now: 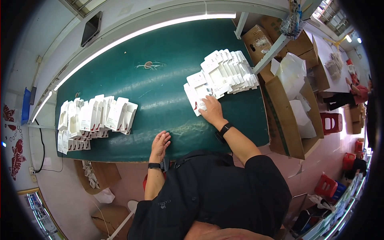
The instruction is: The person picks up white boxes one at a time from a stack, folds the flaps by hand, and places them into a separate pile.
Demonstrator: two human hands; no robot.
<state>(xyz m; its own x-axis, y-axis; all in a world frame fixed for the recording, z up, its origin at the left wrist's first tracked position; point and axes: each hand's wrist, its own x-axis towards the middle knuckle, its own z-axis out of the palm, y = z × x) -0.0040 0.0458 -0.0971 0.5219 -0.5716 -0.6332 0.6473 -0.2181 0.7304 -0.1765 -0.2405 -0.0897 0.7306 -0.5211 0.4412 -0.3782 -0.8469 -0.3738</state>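
Observation:
My right hand (213, 110) is at the near end of a fanned row of flat white cartons (226, 72) on the right of the green table. Its fingers and thumb are closed on the edge of the nearest white carton (193, 99), which has a small red mark and a cut-out window. My left hand (161, 142) hovers by the table's front edge, its fingers loosely bent and nothing in it. Over on the left, a group of erected white cartons (96, 116) stands in close rows, several with open windows.
The green tabletop (160, 92) has a torn round patch (148, 65) near its middle. A light bar (144, 30) runs along the far side. Beside the right edge stands a big cardboard box (294, 120) with plastic wrap; another cardboard box (105, 176) sits under the left front edge.

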